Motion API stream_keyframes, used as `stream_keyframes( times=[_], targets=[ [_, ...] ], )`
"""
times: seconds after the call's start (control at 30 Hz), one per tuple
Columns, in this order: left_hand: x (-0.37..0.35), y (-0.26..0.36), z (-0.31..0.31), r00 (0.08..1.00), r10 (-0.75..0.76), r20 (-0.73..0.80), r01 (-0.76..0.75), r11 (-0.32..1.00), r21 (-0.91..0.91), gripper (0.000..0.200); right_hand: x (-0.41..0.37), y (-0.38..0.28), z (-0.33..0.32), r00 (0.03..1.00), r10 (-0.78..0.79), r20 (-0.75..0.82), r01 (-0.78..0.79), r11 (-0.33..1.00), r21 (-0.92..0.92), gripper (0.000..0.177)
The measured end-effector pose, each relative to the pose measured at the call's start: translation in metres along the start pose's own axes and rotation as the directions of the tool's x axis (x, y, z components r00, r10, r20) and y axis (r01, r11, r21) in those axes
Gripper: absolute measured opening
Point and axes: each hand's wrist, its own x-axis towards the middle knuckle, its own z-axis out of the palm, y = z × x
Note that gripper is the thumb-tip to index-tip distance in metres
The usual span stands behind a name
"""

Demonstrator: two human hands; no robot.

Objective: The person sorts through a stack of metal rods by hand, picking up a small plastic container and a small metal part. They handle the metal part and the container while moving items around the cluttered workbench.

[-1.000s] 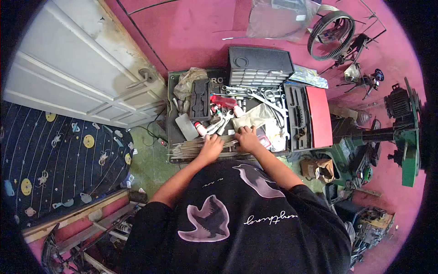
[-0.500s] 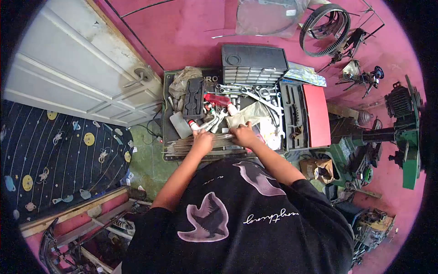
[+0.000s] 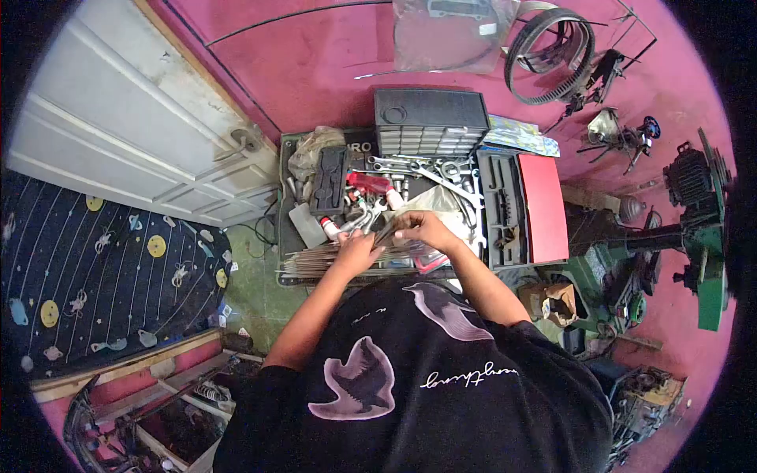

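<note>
Along the near edge of the cluttered workbench (image 3: 288, 185) lies a bundle of thin, spoke-like metal rods (image 3: 307, 262). My left hand (image 3: 357, 252) is closed over the bundle near its middle. Further right, my right hand (image 3: 426, 231) pinches several rods that slant up above the others. Just beyond my hands are a red-and-white bottle (image 3: 330, 229), a red-handled tool (image 3: 367, 181), loose sockets and a clear plastic bag (image 3: 436, 203). A flat grey piece (image 3: 308, 227) rests left of the bottle.
A small-parts drawer cabinet (image 3: 431, 118) stands at the bench's back, with wrenches (image 3: 441, 177) before it. To the right is an open red case (image 3: 542, 206). A white door (image 3: 142, 118) borders the left; green machinery (image 3: 711, 284) stands at the right.
My right hand has shifted slightly right and turned, lifting the ends of several rods at a slant. My left hand has moved a little down and right along the bundle.
</note>
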Motion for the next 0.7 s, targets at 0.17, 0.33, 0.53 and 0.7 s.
stream_keyframes(
  times=[0.17,0.33,0.53,0.7],
  targets=[
    [0.032,0.026,-0.005,0.991,0.098,-0.092,-0.112,0.981,-0.161,0.035,-0.015,-0.009,-0.007,0.982,0.117,-0.152,-0.015,0.836,0.548,0.037],
    [0.091,0.052,0.004,0.952,0.143,-0.272,-0.205,0.955,-0.215,0.034,0.008,0.008,-0.033,0.931,-0.14,-0.338,0.137,0.99,-0.033,0.029],
    [0.158,0.049,0.037,0.988,0.075,-0.134,-0.102,0.973,-0.207,0.029,0.024,-0.003,-0.068,0.856,-0.247,-0.454,0.004,0.881,-0.472,0.043],
    [0.177,0.047,0.05,0.997,-0.054,0.056,0.059,0.994,-0.097,0.033,0.019,0.013,-0.075,0.895,-0.114,-0.432,-0.181,0.792,-0.584,0.058]
  ],
)
